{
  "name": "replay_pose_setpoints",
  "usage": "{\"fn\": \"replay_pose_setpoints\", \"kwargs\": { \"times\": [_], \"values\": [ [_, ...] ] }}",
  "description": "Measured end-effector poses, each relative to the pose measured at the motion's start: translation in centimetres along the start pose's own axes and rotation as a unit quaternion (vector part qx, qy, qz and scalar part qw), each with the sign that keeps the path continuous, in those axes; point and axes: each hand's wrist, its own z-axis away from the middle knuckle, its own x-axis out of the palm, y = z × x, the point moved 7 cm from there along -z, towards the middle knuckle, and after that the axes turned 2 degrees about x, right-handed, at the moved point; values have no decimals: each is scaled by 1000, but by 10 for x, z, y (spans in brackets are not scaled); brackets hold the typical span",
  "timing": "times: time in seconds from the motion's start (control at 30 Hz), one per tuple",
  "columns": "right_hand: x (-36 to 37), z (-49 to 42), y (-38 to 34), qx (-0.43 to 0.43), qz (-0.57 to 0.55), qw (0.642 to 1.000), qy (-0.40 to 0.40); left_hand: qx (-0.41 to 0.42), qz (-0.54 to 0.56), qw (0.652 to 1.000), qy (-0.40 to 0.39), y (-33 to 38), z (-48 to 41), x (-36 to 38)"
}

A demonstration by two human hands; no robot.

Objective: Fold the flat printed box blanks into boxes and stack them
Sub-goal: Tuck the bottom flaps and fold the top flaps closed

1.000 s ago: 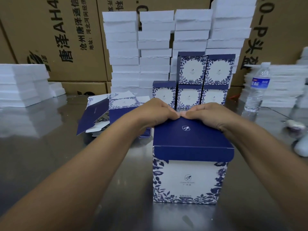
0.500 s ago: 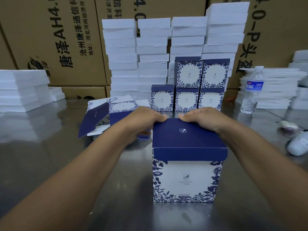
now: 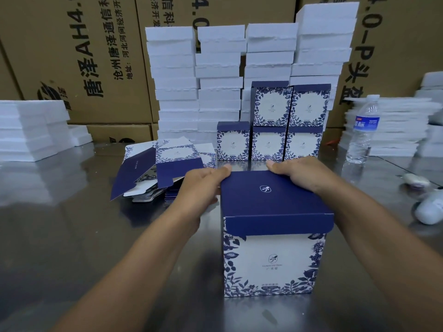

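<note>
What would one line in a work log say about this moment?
box: upright, lid folded down | left hand: grips lid's far-left corner | right hand: grips far-right corner | finished boxes: five stacked behind

a packing workshop in a warehouse: big printed shipping cartons (image 3: 72,68) wall off the back, white foam slabs (image 3: 220,68) stand stacked in columns, and a bare steel tabletop (image 3: 72,236) carries a heap of flat box blanks (image 3: 177,152) beside stacked folded boxes (image 3: 271,142).

Wide-angle view from my head, facing forward and down, close over my left hand (image 3: 206,185), right hand (image 3: 302,174) and box (image 3: 273,259); edges perhaps warped.
</note>
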Motion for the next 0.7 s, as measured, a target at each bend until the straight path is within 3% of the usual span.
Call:
{"fn": "replay_pose_setpoints", "kwargs": {
  "times": [0.13, 0.7],
  "values": [
    [-2, -1, 7, 14, -11, 1000, 12, 25, 37, 998, 40, 1, 3, 1],
    [-14, 11, 20, 44, -87, 991, 86, 15, 41, 998, 38, 1, 7, 3]
  ]
}}
